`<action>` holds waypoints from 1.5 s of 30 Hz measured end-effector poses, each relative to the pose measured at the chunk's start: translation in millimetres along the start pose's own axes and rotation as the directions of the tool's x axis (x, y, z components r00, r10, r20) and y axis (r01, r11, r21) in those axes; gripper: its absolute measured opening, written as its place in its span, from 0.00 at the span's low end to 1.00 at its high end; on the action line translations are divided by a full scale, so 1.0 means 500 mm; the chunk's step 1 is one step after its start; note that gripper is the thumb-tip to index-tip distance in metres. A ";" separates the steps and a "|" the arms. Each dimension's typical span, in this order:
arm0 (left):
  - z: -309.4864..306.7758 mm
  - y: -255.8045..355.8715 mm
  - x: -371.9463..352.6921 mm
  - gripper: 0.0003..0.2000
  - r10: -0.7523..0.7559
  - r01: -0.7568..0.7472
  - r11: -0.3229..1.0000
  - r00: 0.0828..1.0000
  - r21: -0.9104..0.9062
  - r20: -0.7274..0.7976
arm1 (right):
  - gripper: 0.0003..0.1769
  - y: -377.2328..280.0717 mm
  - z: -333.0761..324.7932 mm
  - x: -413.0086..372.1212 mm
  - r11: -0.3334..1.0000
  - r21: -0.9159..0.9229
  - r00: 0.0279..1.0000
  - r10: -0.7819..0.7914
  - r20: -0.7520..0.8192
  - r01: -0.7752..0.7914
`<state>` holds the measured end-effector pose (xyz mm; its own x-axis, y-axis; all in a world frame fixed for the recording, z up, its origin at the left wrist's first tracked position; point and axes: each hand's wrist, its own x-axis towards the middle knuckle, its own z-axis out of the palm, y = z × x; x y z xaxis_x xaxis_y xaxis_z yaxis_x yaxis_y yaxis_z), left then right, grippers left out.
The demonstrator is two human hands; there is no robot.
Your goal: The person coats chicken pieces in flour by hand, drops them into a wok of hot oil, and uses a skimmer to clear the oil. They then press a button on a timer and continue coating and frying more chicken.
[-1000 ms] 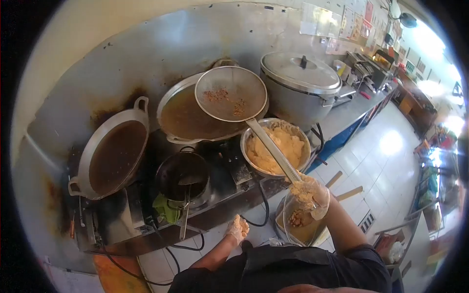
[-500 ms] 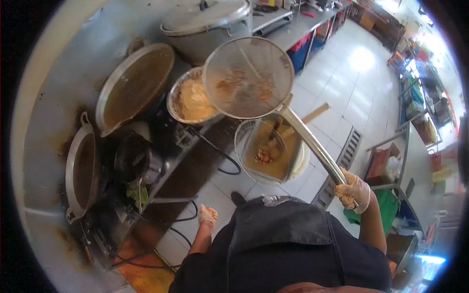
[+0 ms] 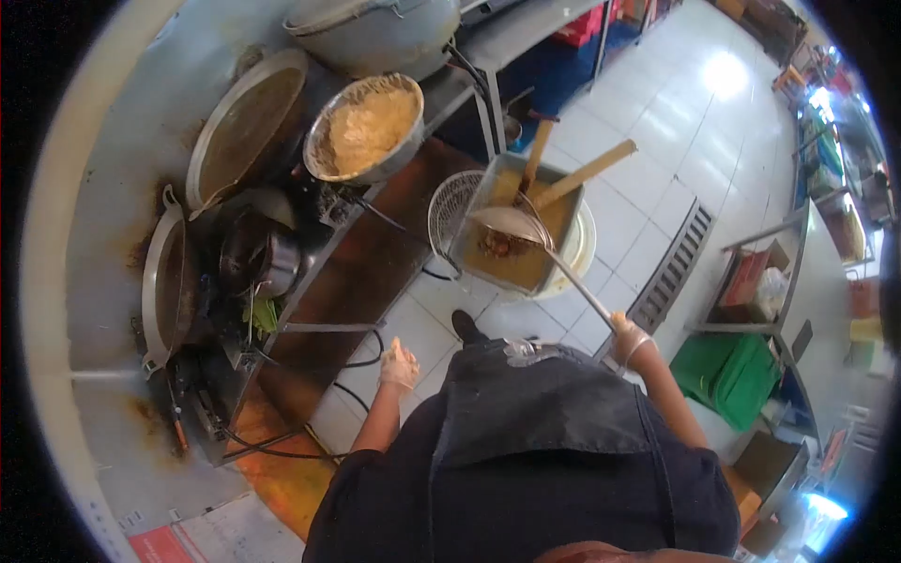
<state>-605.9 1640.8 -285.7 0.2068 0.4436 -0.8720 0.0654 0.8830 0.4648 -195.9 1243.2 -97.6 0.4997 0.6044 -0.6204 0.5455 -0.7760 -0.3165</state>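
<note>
My right hand (image 3: 633,340), in a clear glove smeared with batter, grips the handle of a long-handled mesh strainer (image 3: 511,222). The strainer's head is tilted over a rectangular metal container (image 3: 489,180) of yellow-brown liquid, with dark bits visible below it. Two wooden handles (image 3: 593,173) stick out of the container's far side. A round wire basket (image 3: 448,214) sits against its left side, and a white bucket (image 3: 586,242) shows underneath. Lower left, my left hand (image 3: 399,364) hangs with loosely bent, batter-coated gloved fingers; I see nothing in it.
On the stove at left stand a metal bowl (image 3: 402,158) of thick batter, a large pot (image 3: 375,42), two wide pans (image 3: 246,131) and a small dark pot (image 3: 282,265). Black cables (image 3: 375,352) hang in front. To the right are a floor drain (image 3: 673,267), a green bin (image 3: 725,375) and a steel table (image 3: 818,281).
My right hand has lowered the strainer from in front of me down over the container and tilted it. The brown bits seen on its mesh are gone from it. The view has shifted.
</note>
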 end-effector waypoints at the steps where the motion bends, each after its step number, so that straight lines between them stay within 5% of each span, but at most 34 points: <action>1: 0.040 0.023 -0.057 0.17 -0.019 0.019 0.999 1.000 -0.046 0.002 | 0.25 0.017 0.009 0.007 0.999 -0.030 0.999 -0.035 -0.030 0.034; 3: 0.076 0.044 -0.124 0.18 -0.038 0.040 0.993 0.999 -0.107 0.020 | 0.25 0.063 0.054 0.029 0.990 -0.096 0.989 -0.114 -0.093 0.105; 6: 0.028 0.021 -0.099 0.18 -0.002 0.011 0.996 0.995 -0.091 0.098 | 0.26 0.153 0.148 0.088 0.878 -0.442 0.972 -0.229 -0.056 0.182; 7: 0.003 0.004 -0.087 0.17 0.151 -0.161 0.982 0.983 0.094 0.107 | 0.26 0.128 0.133 0.072 0.955 -0.255 0.968 -0.195 -0.160 0.151; 10: -0.088 -0.053 -0.077 0.15 0.429 -0.464 0.749 0.884 0.473 0.187 | 0.27 0.068 0.071 0.075 0.903 -0.420 0.994 -0.053 0.095 0.088; 11: -0.107 -0.058 -0.077 0.15 0.450 -0.473 0.721 0.876 0.506 0.177 | 0.27 0.010 0.012 0.025 0.998 0.017 0.993 0.059 -0.098 -0.058; 14: -0.169 -0.076 -0.081 0.13 0.500 -0.479 0.635 0.853 0.606 0.151 | 0.23 0.082 0.092 0.058 0.996 -0.014 0.950 -0.091 -0.299 0.091; 16: -0.244 -0.106 -0.045 0.11 0.480 -0.445 0.515 0.858 0.732 0.185 | 0.21 0.070 0.094 0.050 0.994 0.081 0.954 -0.048 -0.294 0.074; 18: -0.302 -0.131 0.010 0.10 0.457 -0.396 0.224 0.850 0.890 0.263 | 0.16 0.059 0.091 0.059 0.978 0.162 0.938 -0.071 -0.340 0.133; 20: -0.295 -0.138 -0.010 0.10 0.511 -0.293 -0.244 0.772 0.925 0.379 | 0.15 0.026 0.072 0.064 0.577 0.805 0.990 0.094 0.103 -0.139; 22: -0.271 -0.123 -0.017 0.10 0.491 -0.186 -0.518 0.735 0.835 0.468 | 0.14 0.030 0.120 0.107 0.271 0.940 0.979 0.040 0.202 -0.205; 24: -0.253 -0.097 0.001 0.12 0.414 -0.201 -0.569 0.769 0.798 0.488 | 0.15 0.041 0.191 0.175 0.212 0.929 0.951 0.010 0.310 -0.305; 26: -0.246 -0.076 0.012 0.14 0.321 -0.225 -0.617 0.803 0.754 0.503 | 0.16 0.089 0.296 0.275 0.818 0.557 0.961 -0.020 0.275 -0.142; 28: -0.245 -0.067 0.040 0.14 0.329 -0.209 -0.593 0.818 0.778 0.471 | 0.17 0.065 0.324 0.277 0.970 0.235 0.964 -0.007 0.266 -0.058; 30: -0.251 -0.041 0.096 0.14 0.435 -0.148 -0.488 0.813 0.860 0.387 | 0.17 0.041 0.344 0.270 0.970 0.224 0.970 0.044 0.239 -0.100; 32: -0.272 0.005 0.111 0.15 0.201 -0.175 -0.823 0.800 0.541 0.565 | 0.18 0.013 0.351 0.274 0.955 0.260 0.978 0.094 0.188 -0.142; 34: -0.285 0.043 0.107 0.17 0.208 -0.178 -0.830 0.781 0.529 0.588 | 0.18 -0.020 0.355 0.282 0.937 0.302 0.981 0.144 0.132 -0.178; 36: -0.293 0.085 0.075 0.19 0.465 -0.194 -0.521 0.753 0.831 0.467 | 0.18 -0.057 0.354 0.292 0.911 0.352 0.976 0.203 0.072 -0.216; 39: -0.298 0.191 -0.005 0.22 0.381 -0.248 -0.250 0.863 0.936 0.331 | 0.19 -0.124 0.346 0.316 0.861 0.444 0.956 0.291 -0.030 -0.248; 42: -0.433 0.182 0.105 0.25 0.440 -0.215 -0.263 0.841 0.941 0.315 | 0.20 -0.204 0.325 0.346 0.821 0.516 0.923 0.361 -0.136 -0.245; 45: -0.520 0.231 0.042 0.32 0.139 -0.231 -0.729 0.872 0.644 0.470 | 0.20 -0.277 0.312 0.388 0.805 0.553 0.880 0.404 -0.249 -0.213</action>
<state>-847.7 1791.7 -290.3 0.6478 0.4373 -0.6238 0.5333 -0.8450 -0.0385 -279.3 1439.9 -286.1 0.8277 0.2635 -0.4955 -0.0394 -0.8534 -0.5197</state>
